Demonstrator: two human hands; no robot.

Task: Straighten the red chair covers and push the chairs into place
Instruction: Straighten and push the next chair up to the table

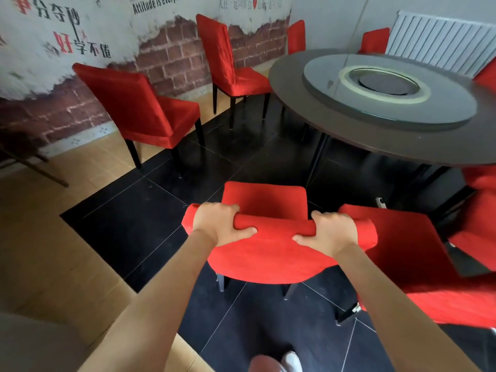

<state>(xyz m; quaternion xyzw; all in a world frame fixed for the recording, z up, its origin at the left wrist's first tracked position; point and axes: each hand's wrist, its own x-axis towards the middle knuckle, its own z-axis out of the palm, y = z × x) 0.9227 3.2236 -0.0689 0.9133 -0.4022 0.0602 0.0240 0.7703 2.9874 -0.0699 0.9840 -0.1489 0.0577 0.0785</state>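
A chair in a red cover [265, 253] stands right in front of me, its seat facing the round dark table [349, 130]. My left hand [220, 222] grips the left end of the backrest's top edge, fingers curled over it and thumb on the near side. My right hand [331, 232] grips the right end the same way. The chair sits on the black tiles, a little short of the table's rim. Its front legs are hidden by the seat.
A second red chair [418, 251] crowds in on the right, touching or nearly touching the held one. More red chairs [139, 108] [228, 57] stand along the brick-print wall. A glass turntable [389, 89] tops the table. A white radiator [440, 41] is at the back right.
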